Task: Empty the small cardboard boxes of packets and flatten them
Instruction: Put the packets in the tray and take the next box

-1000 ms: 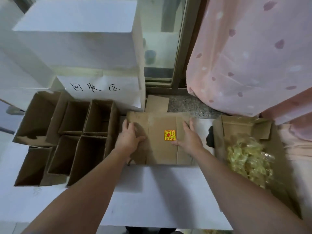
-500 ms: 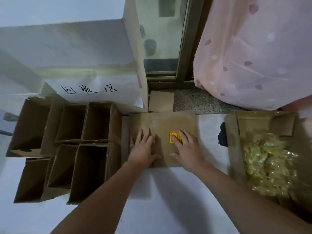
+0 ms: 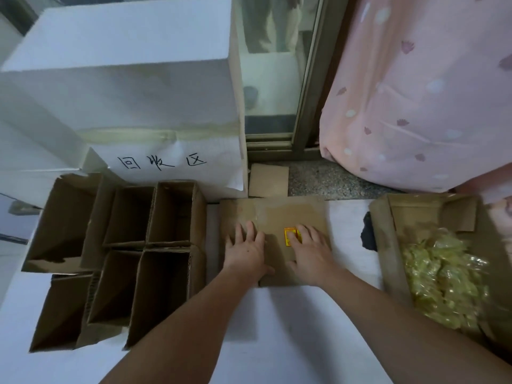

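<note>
The fingers of the left hand (image 3: 245,252) lie straight and slightly spread, pressed flat on the flattened cardboard box (image 3: 273,217), and the fingers of the right hand (image 3: 311,253) lie the same way, spread and flat on the same box, their tips partly covering a small yellow and red sticker (image 3: 290,236) on its top face. The two hands sit side by side near the box's near edge, close but not touching, with both bare forearms running back toward the camera. This flattened box, the landmark here, lies on a white table (image 3: 277,322), its far edge reaching the table's far edge. Just left of it stands a cluster of open small cardboard boxes (image 3: 155,245), upright with their mouths showing; their insides look dark, and packets cannot be made out in them. Right of the flattened box, beyond a bare strip of table, sits an open cardboard tray (image 3: 388,245) holding a heap of clear yellowish packets (image 3: 443,284). Behind the flattened box, to the left, rises a large white box (image 3: 124,79) bearing handwritten characters on a paper sheet (image 3: 163,162). Directly behind, a small cardboard piece (image 3: 268,180) lies on the speckled floor, and a pink patterned cloth (image 3: 415,92) hangs behind to the right.
</note>
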A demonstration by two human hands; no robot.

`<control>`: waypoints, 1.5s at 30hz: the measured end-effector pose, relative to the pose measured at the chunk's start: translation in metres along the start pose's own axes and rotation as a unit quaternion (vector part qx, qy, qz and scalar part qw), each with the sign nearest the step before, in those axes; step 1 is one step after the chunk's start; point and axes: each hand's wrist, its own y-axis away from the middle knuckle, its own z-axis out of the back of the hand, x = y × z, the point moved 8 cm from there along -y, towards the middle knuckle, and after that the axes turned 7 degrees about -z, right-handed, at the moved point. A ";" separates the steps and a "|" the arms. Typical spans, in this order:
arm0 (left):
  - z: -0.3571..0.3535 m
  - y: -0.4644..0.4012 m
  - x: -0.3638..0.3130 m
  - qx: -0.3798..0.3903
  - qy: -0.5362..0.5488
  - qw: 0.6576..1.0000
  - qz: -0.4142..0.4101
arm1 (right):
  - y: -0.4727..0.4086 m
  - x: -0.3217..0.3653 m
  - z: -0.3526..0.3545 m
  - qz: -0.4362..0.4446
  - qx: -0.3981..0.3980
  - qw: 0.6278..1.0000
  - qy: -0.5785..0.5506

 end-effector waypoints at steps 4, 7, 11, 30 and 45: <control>0.004 0.015 -0.013 0.007 -0.073 0.997 -0.014 | 0.010 0.004 0.020 -0.022 0.042 0.999 -0.004; 0.025 0.037 -0.024 -0.032 -0.039 0.998 -0.044 | 0.020 0.005 0.036 -0.033 0.055 0.998 0.016; 0.061 0.086 -0.010 -0.126 0.033 0.989 -0.075 | 0.039 0.018 0.067 -0.026 0.046 0.998 0.031; 0.211 0.367 0.193 -0.299 0.003 0.950 0.087 | 0.151 0.331 0.282 0.270 -0.116 0.956 0.017; 0.177 0.443 0.276 -0.282 0.054 0.945 0.154 | 0.156 0.455 0.246 0.329 -0.040 0.941 0.070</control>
